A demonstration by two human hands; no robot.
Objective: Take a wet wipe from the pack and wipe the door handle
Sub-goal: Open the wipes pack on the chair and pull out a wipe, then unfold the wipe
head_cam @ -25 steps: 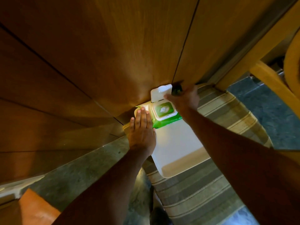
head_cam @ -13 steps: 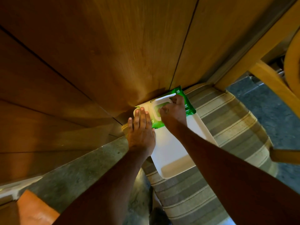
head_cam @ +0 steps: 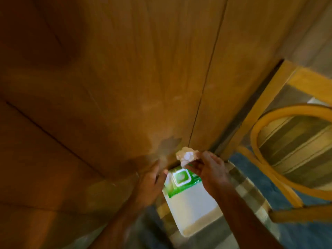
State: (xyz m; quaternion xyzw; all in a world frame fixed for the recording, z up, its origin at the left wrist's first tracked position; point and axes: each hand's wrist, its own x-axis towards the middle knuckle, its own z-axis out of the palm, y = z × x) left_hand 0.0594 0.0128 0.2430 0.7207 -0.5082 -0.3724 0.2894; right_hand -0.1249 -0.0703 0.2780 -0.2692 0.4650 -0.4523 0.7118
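a: wooden door (head_cam: 125, 78) fills the view; no handle shown.
b: right hand (head_cam: 210, 169) pinches the crumpled wipe (head_cam: 186, 156) above the pack (head_cam: 179, 180); left hand (head_cam: 152, 178) beside it, grip unclear.

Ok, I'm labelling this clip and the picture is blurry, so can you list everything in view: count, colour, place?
green and white plastic wet wipe pack: one, lying at the door's foot on the white tray, between the hands
crumpled white wet wipe: one, pinched above the pack
white rectangular plastic tray: one, under the pack, on the mat
brown wooden door: one, fills the upper left; no handle in view
striped grey and beige floor mat: one, under the tray
yellow wooden chair: one, at right, curved frame
blue-grey stone floor: lower right
left hand: beside the pack, blurred
right hand: holding the wipe
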